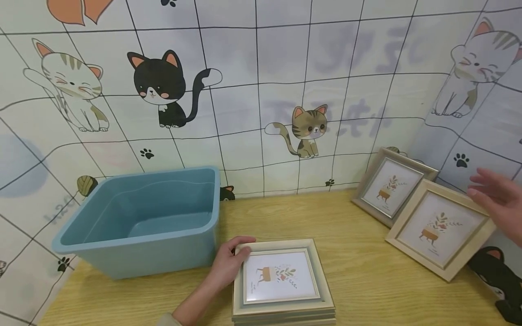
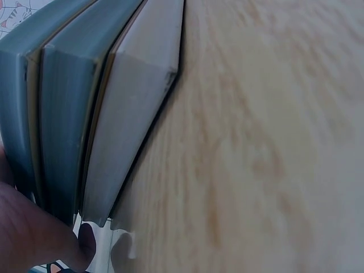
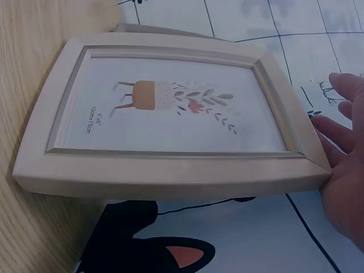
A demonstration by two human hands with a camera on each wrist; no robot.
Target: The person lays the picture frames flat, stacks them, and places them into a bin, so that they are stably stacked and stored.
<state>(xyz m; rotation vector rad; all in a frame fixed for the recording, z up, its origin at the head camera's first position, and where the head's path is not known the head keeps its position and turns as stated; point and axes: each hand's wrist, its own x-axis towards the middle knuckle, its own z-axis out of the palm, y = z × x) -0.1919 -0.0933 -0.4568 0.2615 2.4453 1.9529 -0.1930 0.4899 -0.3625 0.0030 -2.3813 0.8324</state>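
Frames (image 3: 170, 108) in two groups: some stacked flat at the front centre of the table (image 1: 293, 217), two propped at its right side. Wall (image 1: 281, 59) behind and to the right: white, dark grid lines, printed cats (image 1: 160, 83), paw marks (image 1: 147, 154). Table has a yellowish wood grain. Tub (image 1: 147, 253), blue, stands on the left, near the wall. Stack (image 1: 283, 283) just right of the tub, at least three deep; left wrist view shows bluish edges above a paler one. Near frame (image 1: 439, 230), pale, leans back and overlaps the rear frame (image 1: 389, 185), also leaning. Left hand (image 1: 229, 260) grips the stack's far left corner — thumb over the top frame, a finger along the far edge. Right hand (image 1: 499, 199) beside the near frame's upper right corner, fingers loosely spread — cannot tell whether it touches. Print (image 1: 280, 275) on top: brown planter on legs, leafy sprigs.
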